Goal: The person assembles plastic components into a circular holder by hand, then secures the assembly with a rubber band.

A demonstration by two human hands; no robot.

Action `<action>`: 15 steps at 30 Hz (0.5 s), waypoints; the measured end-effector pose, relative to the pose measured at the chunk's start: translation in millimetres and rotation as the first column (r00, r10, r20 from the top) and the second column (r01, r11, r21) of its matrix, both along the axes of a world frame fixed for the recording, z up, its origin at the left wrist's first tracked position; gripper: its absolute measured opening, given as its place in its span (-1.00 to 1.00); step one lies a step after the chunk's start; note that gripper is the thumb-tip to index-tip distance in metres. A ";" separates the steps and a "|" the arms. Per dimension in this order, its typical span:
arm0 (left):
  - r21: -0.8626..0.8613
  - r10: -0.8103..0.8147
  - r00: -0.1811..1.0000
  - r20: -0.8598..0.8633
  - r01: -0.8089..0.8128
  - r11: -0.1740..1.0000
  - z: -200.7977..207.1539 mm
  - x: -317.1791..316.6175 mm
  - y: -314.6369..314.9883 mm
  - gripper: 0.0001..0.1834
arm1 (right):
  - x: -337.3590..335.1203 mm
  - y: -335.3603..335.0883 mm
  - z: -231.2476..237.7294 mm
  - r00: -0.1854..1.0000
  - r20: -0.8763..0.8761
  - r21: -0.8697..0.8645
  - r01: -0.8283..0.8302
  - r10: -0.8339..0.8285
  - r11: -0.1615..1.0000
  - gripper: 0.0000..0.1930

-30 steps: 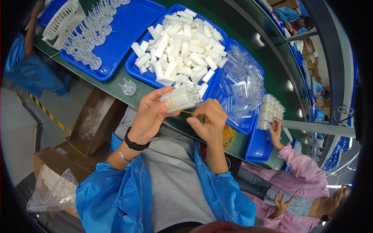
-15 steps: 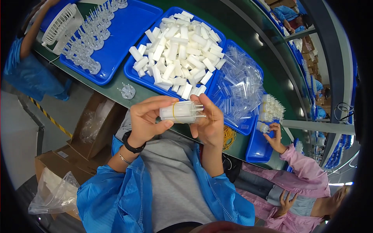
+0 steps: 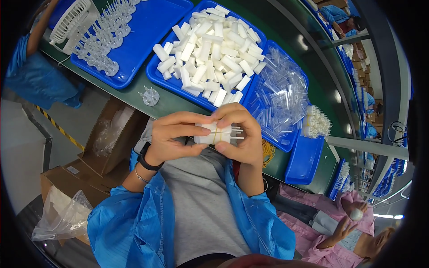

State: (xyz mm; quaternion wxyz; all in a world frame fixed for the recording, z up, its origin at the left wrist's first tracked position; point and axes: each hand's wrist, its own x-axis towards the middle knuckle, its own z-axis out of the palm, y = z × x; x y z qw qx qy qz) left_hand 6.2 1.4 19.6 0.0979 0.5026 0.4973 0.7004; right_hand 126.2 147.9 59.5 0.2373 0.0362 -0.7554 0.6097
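Both hands hold a small cylindrical assembly (image 3: 224, 131) of white blocks and clear plastic in front of my chest. Thin clear prongs stick out at its right end. A yellow rubber band (image 3: 216, 135) runs around its middle. My left hand (image 3: 174, 136) grips the left end between thumb and fingers. At the band, my right hand (image 3: 245, 136) presses with thumb and fingertips. Fingers hide part of the assembly. Beyond my left hand, a clear pronged base (image 3: 149, 96) stands alone on the green table.
Ahead, one blue tray (image 3: 152, 76) holds heaped white foam blocks (image 3: 212, 58); another holds clear plastic pieces (image 3: 283, 94). Pronged bases (image 3: 105, 42) fill part of the left tray. Yellow rubber bands (image 3: 268, 152) lie beside my right hand. At right, a co-worker in pink (image 3: 339, 223) holds a white round part.
My right hand has closed onto the assembly, and the rubber band now sits nearer its pronged end. The co-worker's hand has drawn back from the small blue tray with a part.
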 end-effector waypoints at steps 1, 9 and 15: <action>0.016 0.009 1.000 0.007 -0.009 1.000 -1.4 2.7 0.7 -0.65 | 2.8 -0.8 -2.7 1.000 0.002 -0.002 -0.003 0.003 1.000 -0.55; 0.112 -0.267 0.688 0.675 0.262 0.958 -9.8 4.5 5.6 -0.38 | 13.4 -18.7 -5.0 0.949 0.009 -0.124 0.315 -0.316 0.941 -0.55; 0.125 -0.336 0.607 0.720 0.363 0.923 -13.2 3.8 1.6 -0.48 | 15.4 -26.7 3.0 0.944 0.104 -0.374 0.328 -0.312 0.868 -0.56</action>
